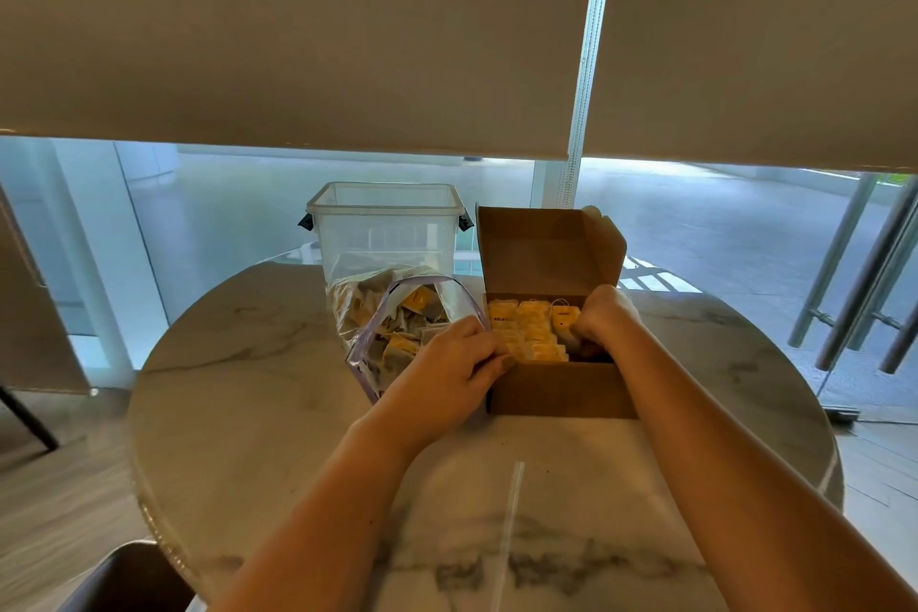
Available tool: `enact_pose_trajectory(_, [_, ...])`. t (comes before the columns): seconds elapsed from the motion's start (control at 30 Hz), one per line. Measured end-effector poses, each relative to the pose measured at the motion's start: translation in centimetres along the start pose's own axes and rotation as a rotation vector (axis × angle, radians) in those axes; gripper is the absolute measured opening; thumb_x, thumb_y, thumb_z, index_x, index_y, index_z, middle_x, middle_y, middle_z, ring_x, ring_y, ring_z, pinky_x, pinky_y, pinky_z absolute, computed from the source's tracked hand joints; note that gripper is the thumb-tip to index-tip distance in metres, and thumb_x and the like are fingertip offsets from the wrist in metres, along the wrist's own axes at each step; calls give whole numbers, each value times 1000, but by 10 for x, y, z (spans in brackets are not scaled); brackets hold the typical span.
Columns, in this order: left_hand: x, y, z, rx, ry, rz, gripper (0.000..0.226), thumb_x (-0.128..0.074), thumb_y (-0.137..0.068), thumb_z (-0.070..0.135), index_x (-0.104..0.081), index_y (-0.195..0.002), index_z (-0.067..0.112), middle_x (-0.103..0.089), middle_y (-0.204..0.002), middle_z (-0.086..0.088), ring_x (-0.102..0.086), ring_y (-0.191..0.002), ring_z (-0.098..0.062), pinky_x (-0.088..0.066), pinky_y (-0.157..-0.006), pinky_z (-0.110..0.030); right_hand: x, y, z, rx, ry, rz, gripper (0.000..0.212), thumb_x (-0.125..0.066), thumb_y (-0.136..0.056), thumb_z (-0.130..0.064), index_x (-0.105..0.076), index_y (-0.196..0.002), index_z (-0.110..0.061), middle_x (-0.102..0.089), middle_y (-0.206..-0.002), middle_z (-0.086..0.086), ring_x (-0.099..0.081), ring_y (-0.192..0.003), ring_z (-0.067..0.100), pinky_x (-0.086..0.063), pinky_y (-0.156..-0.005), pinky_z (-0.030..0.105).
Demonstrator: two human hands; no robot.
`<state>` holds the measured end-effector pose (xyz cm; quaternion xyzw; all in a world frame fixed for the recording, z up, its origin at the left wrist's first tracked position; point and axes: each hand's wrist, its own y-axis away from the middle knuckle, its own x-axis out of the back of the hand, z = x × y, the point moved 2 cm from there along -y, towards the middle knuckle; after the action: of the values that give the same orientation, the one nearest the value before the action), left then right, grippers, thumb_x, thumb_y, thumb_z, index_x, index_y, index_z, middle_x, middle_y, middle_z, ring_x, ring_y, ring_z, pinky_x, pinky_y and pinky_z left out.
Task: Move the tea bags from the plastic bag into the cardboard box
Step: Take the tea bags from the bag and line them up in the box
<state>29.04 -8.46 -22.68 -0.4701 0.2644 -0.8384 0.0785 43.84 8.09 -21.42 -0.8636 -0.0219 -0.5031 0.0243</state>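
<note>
A brown cardboard box point(561, 390) stands open on the table, its lid flap raised behind it. Rows of yellow-tagged tea bags point(534, 328) fill it from the left. My left hand point(449, 360) rests at the box's left front corner, fingertips curled onto the nearest tea bags. My right hand point(603, 316) reaches into the right side of the box, fingers curled down on tea bags there. Left of the box lies a clear zip plastic bag point(392, 318), its mouth open toward me, with several tea bags inside.
A clear plastic container point(385, 234) with dark clips stands behind the bag. Everything sits on a round marble table point(258, 388). A dark chair back point(124, 576) shows at the lower left. Window blinds and glass lie beyond.
</note>
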Motion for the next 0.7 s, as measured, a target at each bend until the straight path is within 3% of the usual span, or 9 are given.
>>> enact_pose_trajectory(0.07, [0,0,0,2,6,1,20,-50,-95,25,-64,-106,17,-48,-94,8,-45,-82,2,-33,-72,-2,1,1,0,14,38,19,5,-65,-83,-7,-61,-85,-6,-54,-88,12,-59,-85,25,-45,-68,26])
enact_pose_trajectory(0.17, [0,0,0,4,3,-5,20,-49,-95,26,-64,-107,18,-47,-94,9,-45,-82,4,-34,-74,-2,1,3,-2,80,125,76,15,-56,-90,-11,-61,-101,-2,-50,-87,11,-50,-79,21,-41,-69,27])
enact_pose_trajectory(0.43, [0,-1,0,6,-8,-14,20,-49,-95,26,-64,-106,18,-47,-94,9,-44,-82,6,-33,-74,-1,4,10,-8,155,264,63,23,-44,-97,-10,-59,-111,0,-58,-99,17,-48,-82,21,-47,-83,28])
enact_pose_trajectory(0.5, [1,0,0,5,-7,-21,20,-49,-95,26,-63,-108,19,-48,-96,9,-44,-83,4,-33,-76,-1,7,11,-7,160,274,37,21,-44,-96,-8,-59,-108,1,-58,-89,12,-47,-80,21,-45,-77,27])
enact_pose_trajectory(0.57, [3,1,0,-1,-15,-5,22,-48,-96,27,-61,-112,21,-48,-97,13,-45,-86,4,-33,-77,-1,13,16,-8,150,269,72,14,-46,-95,-5,-59,-97,-1,-44,-70,6,-48,-78,21,-43,-71,25])
enact_pose_trajectory(0.63, [12,2,3,-15,-33,95,21,-49,-96,25,-61,-113,21,-49,-97,13,-43,-88,2,-33,-78,-2,21,24,-12,161,256,142,14,-47,-95,-4,-54,-83,-4,-41,-66,5,-52,-78,23,-44,-70,27])
enact_pose_trajectory(0.7, [26,4,4,-69,-125,323,20,-50,-91,22,-65,-104,15,-56,-96,4,-42,-91,-2,-30,-84,-5,29,36,-19,226,240,236,13,-46,-95,-4,-57,-88,-4,-50,-75,8,-58,-85,27,-43,-69,29])
